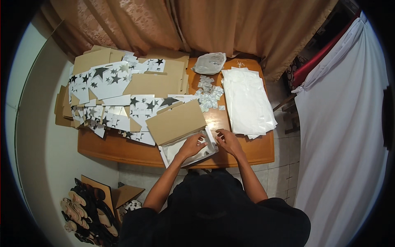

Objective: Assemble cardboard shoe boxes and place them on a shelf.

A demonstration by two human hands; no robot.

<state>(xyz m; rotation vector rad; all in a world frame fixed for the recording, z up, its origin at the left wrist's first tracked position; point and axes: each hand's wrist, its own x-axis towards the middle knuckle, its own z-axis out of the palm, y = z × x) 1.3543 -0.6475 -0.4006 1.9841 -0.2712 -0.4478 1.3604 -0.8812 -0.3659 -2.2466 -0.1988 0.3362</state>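
Note:
In front of me at the table's near edge lies a shallow cardboard box, its brown lid raised on the far side. Pale, thin wrapping that looks like paper or plastic lines its inside. My left hand is over the right part of the box, fingers loosely bent and apart, with nothing visible in them. Beside the box's right wall is my right hand, its thumb and fingers parted and pointing towards that wall. Whether its fingertips touch the wall is too small to tell.
Flat cardboard pieces with black stars pile up on the left of the wooden table. Small sachets lie beyond the box, near a plastic bag. White sheets are stacked at right. Shoes stand lower left.

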